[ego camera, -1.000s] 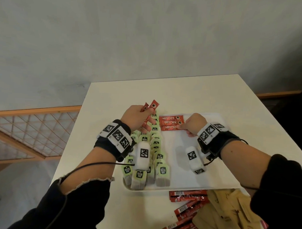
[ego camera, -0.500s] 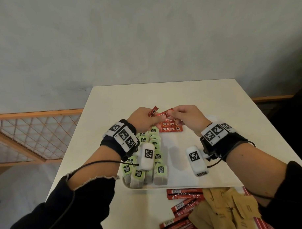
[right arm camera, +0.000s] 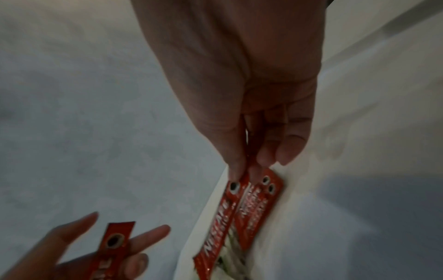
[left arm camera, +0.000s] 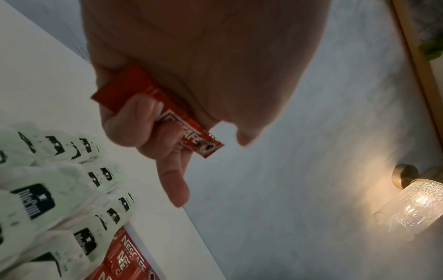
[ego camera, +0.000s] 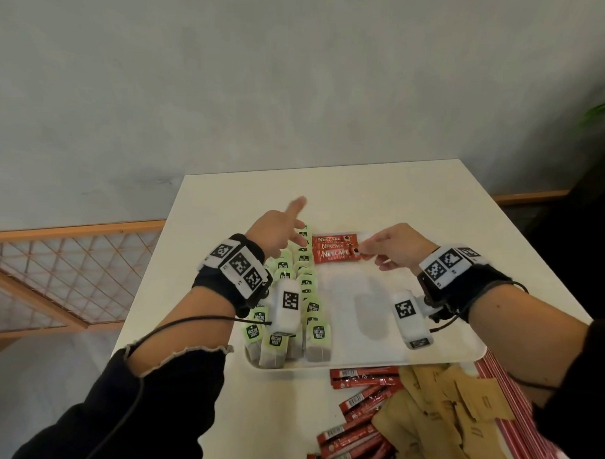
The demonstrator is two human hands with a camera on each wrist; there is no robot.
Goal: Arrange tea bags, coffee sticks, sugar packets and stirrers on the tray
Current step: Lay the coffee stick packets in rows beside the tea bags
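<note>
White table (ego camera: 381, 191) against grey wall (ego camera: 299, 74), tray (ego camera: 358, 355) — left hand (ego camera: 277, 232) and right hand (ego camera: 396, 246) each grasping a coffee stick

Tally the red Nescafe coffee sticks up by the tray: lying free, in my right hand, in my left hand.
Red Nescafe coffee sticks lying free on the white tray: 2
Pinched stick, right hand: 1
Gripped stick, left hand: 1
Total: 4

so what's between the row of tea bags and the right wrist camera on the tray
In the head view, only bare white tray lies between the tea bags and the right wrist camera; the coffee sticks lie farther back.
</note>
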